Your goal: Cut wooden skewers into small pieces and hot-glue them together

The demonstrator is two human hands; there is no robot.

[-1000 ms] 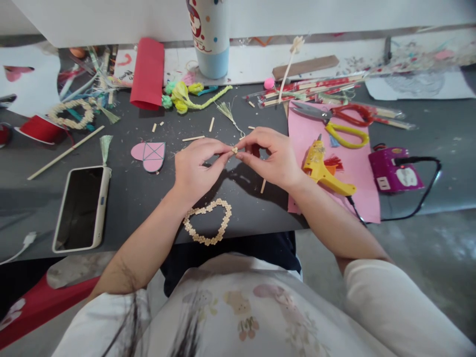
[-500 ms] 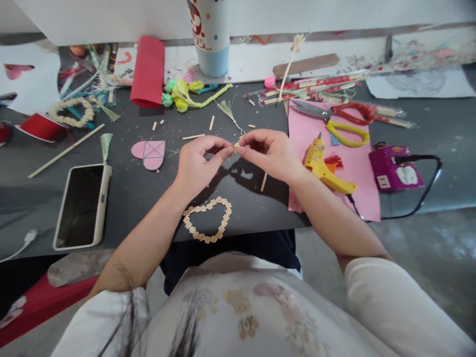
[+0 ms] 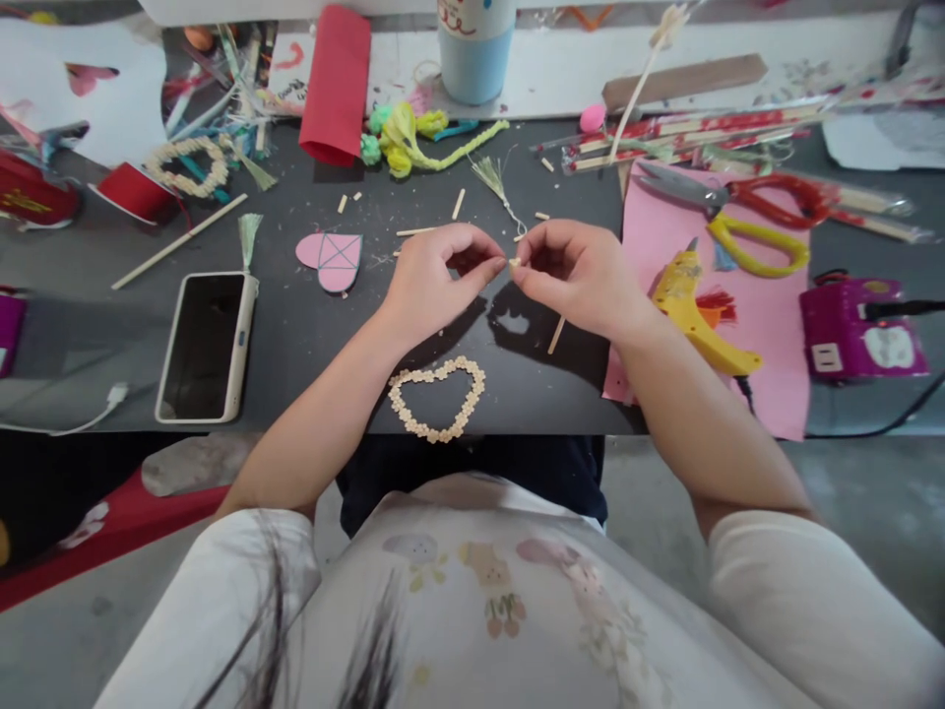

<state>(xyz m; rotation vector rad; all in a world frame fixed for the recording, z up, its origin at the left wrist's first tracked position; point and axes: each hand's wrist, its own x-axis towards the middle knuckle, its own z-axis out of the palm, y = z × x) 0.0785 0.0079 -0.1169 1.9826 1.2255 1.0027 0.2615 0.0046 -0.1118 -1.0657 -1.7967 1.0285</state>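
My right hand (image 3: 580,274) pinches a small pale wooden piece (image 3: 515,264) between thumb and forefinger. Just left of it, my left hand (image 3: 443,281) has its thumb and forefinger pressed together; whatever is between them is too small to make out. Both hands hover over the dark table. Below them, at the front edge, lies a heart-shaped ring of little wooden flowers (image 3: 437,433). A pink paper heart with drawn lines (image 3: 338,258) is left of my left hand. Short stick pieces (image 3: 556,335) and a pale green tassel (image 3: 494,182) lie around the hands.
On the right, pink paper (image 3: 783,409) bears scissors (image 3: 757,246) and a yellow glue gun (image 3: 690,310); a purple power box (image 3: 860,330) stands beyond. A phone (image 3: 203,350) lies left. Behind are a red roll (image 3: 336,89), yellow yarn (image 3: 403,138) and a blue-white cup (image 3: 476,59).
The fingertips of my two hands met at the small piece; now a narrow gap separates them, and the piece stays with my right hand. The whole view has shifted.
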